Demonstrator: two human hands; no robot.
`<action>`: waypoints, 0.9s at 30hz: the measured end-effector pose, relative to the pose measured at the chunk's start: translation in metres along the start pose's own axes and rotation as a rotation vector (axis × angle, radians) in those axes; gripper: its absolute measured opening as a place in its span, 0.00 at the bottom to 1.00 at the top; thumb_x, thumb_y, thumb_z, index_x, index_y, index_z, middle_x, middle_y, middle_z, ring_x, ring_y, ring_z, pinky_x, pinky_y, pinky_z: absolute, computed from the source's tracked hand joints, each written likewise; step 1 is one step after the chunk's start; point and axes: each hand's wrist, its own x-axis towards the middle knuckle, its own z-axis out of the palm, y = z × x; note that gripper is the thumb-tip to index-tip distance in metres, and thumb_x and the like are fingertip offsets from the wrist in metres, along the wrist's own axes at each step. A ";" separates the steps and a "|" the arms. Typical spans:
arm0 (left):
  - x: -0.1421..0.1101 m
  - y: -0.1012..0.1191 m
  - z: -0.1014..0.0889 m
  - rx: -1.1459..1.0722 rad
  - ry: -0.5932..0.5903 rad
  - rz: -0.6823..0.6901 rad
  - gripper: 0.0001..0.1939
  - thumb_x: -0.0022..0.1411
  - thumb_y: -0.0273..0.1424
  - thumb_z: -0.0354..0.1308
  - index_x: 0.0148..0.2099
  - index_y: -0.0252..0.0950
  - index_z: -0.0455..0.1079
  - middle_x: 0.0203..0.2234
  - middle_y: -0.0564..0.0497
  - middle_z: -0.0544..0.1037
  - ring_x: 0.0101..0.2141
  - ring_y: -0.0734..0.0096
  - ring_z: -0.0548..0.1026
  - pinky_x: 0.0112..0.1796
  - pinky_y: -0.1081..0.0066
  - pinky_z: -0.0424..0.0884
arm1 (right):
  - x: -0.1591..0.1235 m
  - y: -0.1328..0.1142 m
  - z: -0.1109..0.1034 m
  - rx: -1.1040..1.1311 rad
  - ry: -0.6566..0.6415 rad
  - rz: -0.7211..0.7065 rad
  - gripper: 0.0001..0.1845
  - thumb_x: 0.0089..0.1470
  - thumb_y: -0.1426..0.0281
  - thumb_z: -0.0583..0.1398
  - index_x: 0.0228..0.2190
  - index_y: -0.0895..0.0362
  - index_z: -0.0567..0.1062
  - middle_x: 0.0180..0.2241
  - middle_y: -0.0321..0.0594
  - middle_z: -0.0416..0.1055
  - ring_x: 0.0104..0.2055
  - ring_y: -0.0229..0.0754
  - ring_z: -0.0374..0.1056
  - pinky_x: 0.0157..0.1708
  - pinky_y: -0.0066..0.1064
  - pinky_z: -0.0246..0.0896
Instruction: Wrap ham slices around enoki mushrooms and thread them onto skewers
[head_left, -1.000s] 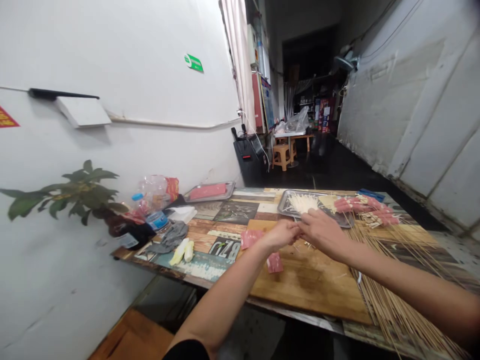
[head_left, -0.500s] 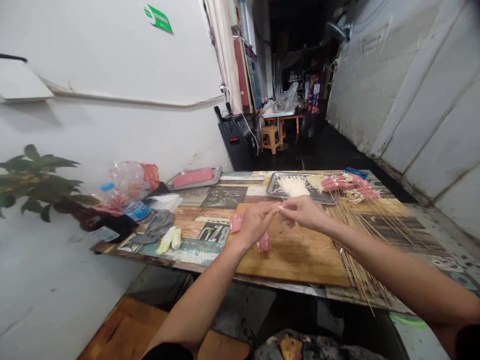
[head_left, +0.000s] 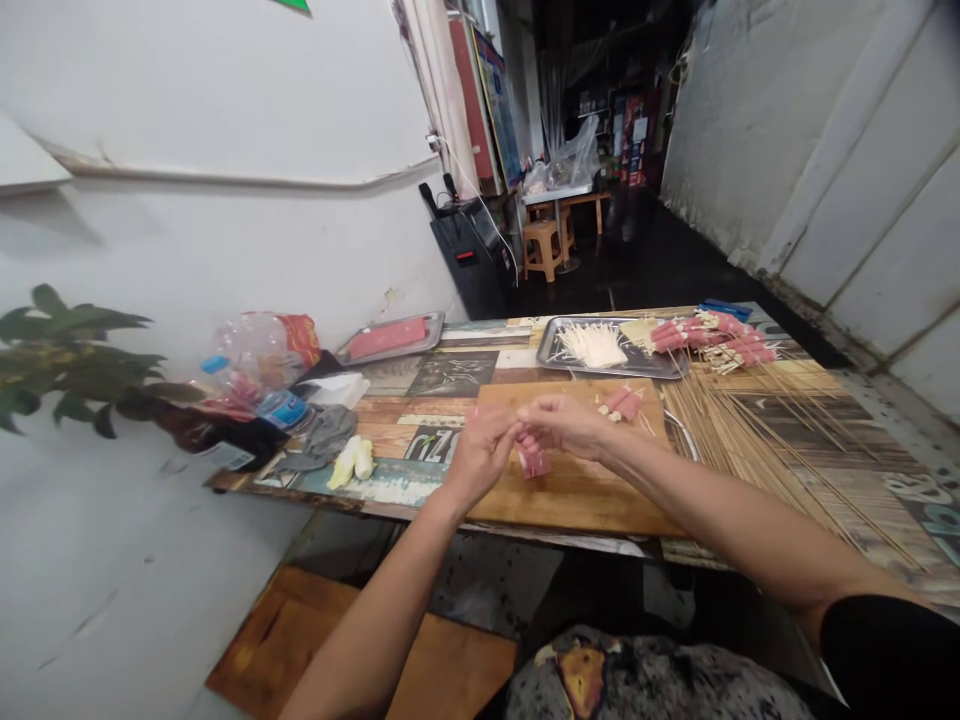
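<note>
"Both hands have moved left across the board since half a second ago, from a spot above the meat to right at it. What lies nearest?"

"Patterned cloth (head_left: pixel 600 682) over the lap, at the bottom edge. Beyond it the left hand (head_left: pixel 480 455) and the right hand (head_left: pixel 561 425) meet, fingertips together."

"How wide is the grip?"

"Narrow on both, fingers bent in close. They are at the upper end of a slice of meat (head_left: pixel 535 464), but I can't tell whether either one pinches it or only touches it."

"And the slice?"

"Flat at its near end, on the left part of the wooden board (head_left: pixel 585 505), just below the fingers."

"What's around the board?"

"Cabbage pieces (head_left: pixel 352 462) and a grey cloth (head_left: pixel 326 438) off to its left, on the table (head_left: pixel 397 440). Long sticks (head_left: pixel 739 440) fan out to the right. A few small meat rolls (head_left: pixel 621 402) sit near the board's far right corner."

"Farther on?"

"A bottle with a blue cap (head_left: pixel 281 408) at the left. Past the board, a metal tray (head_left: pixel 544 352) with white mushrooms (head_left: pixel 592 344), and finished skewers (head_left: pixel 712 338) heaped at its right end. Another tray (head_left: pixel 436 330), far left, carries a slab of pink meat (head_left: pixel 388 338)."

"Behind the table?"

"A black case (head_left: pixel 471 255) by the wall, then a stool (head_left: pixel 541 248) under a small table (head_left: pixel 559 196) with a plastic bag (head_left: pixel 577 158) on top."
</note>
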 end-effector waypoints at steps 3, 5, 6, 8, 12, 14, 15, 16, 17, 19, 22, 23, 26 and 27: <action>-0.014 -0.009 0.008 -0.150 -0.011 -0.182 0.14 0.62 0.37 0.58 0.44 0.38 0.80 0.39 0.47 0.83 0.40 0.64 0.79 0.44 0.66 0.74 | -0.003 0.018 -0.008 -0.030 -0.008 -0.014 0.21 0.40 0.59 0.73 0.24 0.60 0.70 0.22 0.37 0.75 0.23 0.35 0.72 0.26 0.26 0.70; -0.023 -0.014 0.013 -0.234 -0.012 -0.280 0.13 0.59 0.39 0.62 0.42 0.37 0.80 0.37 0.48 0.83 0.38 0.63 0.80 0.43 0.65 0.75 | -0.006 0.027 -0.012 -0.113 -0.010 -0.018 0.23 0.39 0.56 0.72 0.25 0.61 0.72 0.23 0.38 0.76 0.24 0.36 0.72 0.27 0.27 0.70; -0.027 -0.018 0.015 -0.255 -0.014 -0.299 0.13 0.58 0.39 0.63 0.40 0.37 0.81 0.36 0.48 0.83 0.38 0.63 0.80 0.43 0.65 0.75 | -0.007 0.031 -0.014 -0.167 -0.004 -0.020 0.24 0.38 0.55 0.72 0.25 0.61 0.73 0.23 0.39 0.76 0.25 0.36 0.72 0.28 0.27 0.69; -0.033 -0.024 0.020 -0.260 -0.016 -0.297 0.12 0.57 0.39 0.65 0.37 0.37 0.81 0.34 0.48 0.83 0.37 0.64 0.80 0.43 0.66 0.76 | -0.007 0.036 -0.019 -0.272 0.001 -0.038 0.24 0.37 0.53 0.71 0.24 0.61 0.73 0.23 0.38 0.76 0.25 0.36 0.72 0.28 0.27 0.68; -0.041 -0.036 0.027 -0.213 0.010 -0.278 0.09 0.56 0.37 0.66 0.37 0.39 0.81 0.34 0.48 0.83 0.36 0.66 0.81 0.40 0.69 0.77 | -0.005 0.042 -0.030 -0.520 -0.004 -0.164 0.22 0.43 0.52 0.67 0.24 0.60 0.75 0.23 0.38 0.76 0.24 0.37 0.70 0.26 0.27 0.64; -0.043 -0.039 0.031 -0.197 0.023 -0.246 0.07 0.57 0.35 0.65 0.38 0.39 0.81 0.35 0.48 0.83 0.35 0.66 0.81 0.40 0.68 0.78 | -0.003 0.047 -0.037 -0.704 0.024 -0.273 0.17 0.49 0.57 0.65 0.25 0.60 0.77 0.25 0.39 0.77 0.26 0.38 0.70 0.28 0.27 0.63; -0.044 -0.040 0.033 -0.186 0.029 -0.221 0.07 0.57 0.33 0.65 0.38 0.39 0.81 0.35 0.48 0.83 0.35 0.66 0.81 0.40 0.68 0.79 | -0.002 0.049 -0.040 -0.786 0.039 -0.321 0.14 0.51 0.61 0.64 0.26 0.60 0.78 0.26 0.40 0.77 0.27 0.38 0.71 0.28 0.27 0.62; -0.044 -0.041 0.035 -0.172 0.040 -0.193 0.06 0.58 0.32 0.64 0.38 0.39 0.81 0.35 0.48 0.83 0.35 0.67 0.81 0.39 0.68 0.79 | -0.001 0.052 -0.042 -0.850 0.049 -0.359 0.12 0.53 0.64 0.62 0.27 0.60 0.79 0.26 0.40 0.78 0.27 0.39 0.71 0.29 0.27 0.62; -0.045 -0.041 0.037 -0.157 0.052 -0.164 0.06 0.58 0.31 0.64 0.38 0.39 0.81 0.35 0.48 0.83 0.35 0.67 0.81 0.39 0.68 0.79 | -0.001 0.056 -0.045 -0.895 0.054 -0.386 0.10 0.54 0.67 0.61 0.27 0.61 0.79 0.27 0.41 0.78 0.28 0.39 0.71 0.30 0.27 0.62; -0.047 -0.042 0.040 -0.114 0.078 -0.107 0.06 0.59 0.29 0.63 0.39 0.39 0.81 0.35 0.48 0.83 0.35 0.67 0.81 0.38 0.68 0.79 | 0.000 0.062 -0.049 -0.954 0.048 -0.423 0.09 0.55 0.71 0.60 0.29 0.61 0.80 0.27 0.41 0.79 0.28 0.39 0.72 0.30 0.27 0.62; -0.049 -0.046 0.044 -0.027 0.102 -0.029 0.06 0.59 0.27 0.63 0.38 0.39 0.81 0.34 0.48 0.83 0.35 0.67 0.81 0.38 0.67 0.79 | 0.001 0.069 -0.054 -1.049 0.041 -0.512 0.07 0.54 0.75 0.60 0.30 0.59 0.80 0.29 0.41 0.79 0.30 0.39 0.73 0.32 0.27 0.63; -0.050 -0.048 0.044 0.001 0.106 -0.010 0.06 0.59 0.26 0.63 0.37 0.39 0.81 0.34 0.47 0.83 0.34 0.67 0.81 0.38 0.66 0.79 | 0.001 0.070 -0.056 -1.079 0.036 -0.554 0.07 0.54 0.76 0.60 0.30 0.59 0.80 0.29 0.41 0.79 0.30 0.39 0.73 0.32 0.27 0.63; -0.051 -0.051 0.045 0.064 0.111 0.043 0.06 0.59 0.26 0.62 0.37 0.38 0.80 0.34 0.47 0.83 0.35 0.67 0.81 0.38 0.66 0.79 | 0.000 0.072 -0.058 -1.148 -0.007 -0.685 0.08 0.56 0.76 0.59 0.31 0.59 0.79 0.30 0.43 0.78 0.31 0.39 0.72 0.33 0.27 0.63; -0.051 -0.052 0.044 0.083 0.114 0.069 0.06 0.59 0.26 0.62 0.37 0.38 0.80 0.34 0.47 0.83 0.35 0.67 0.81 0.38 0.66 0.79 | 0.000 0.072 -0.059 -1.170 -0.027 -0.721 0.09 0.57 0.76 0.58 0.31 0.60 0.79 0.30 0.43 0.78 0.32 0.39 0.72 0.33 0.27 0.63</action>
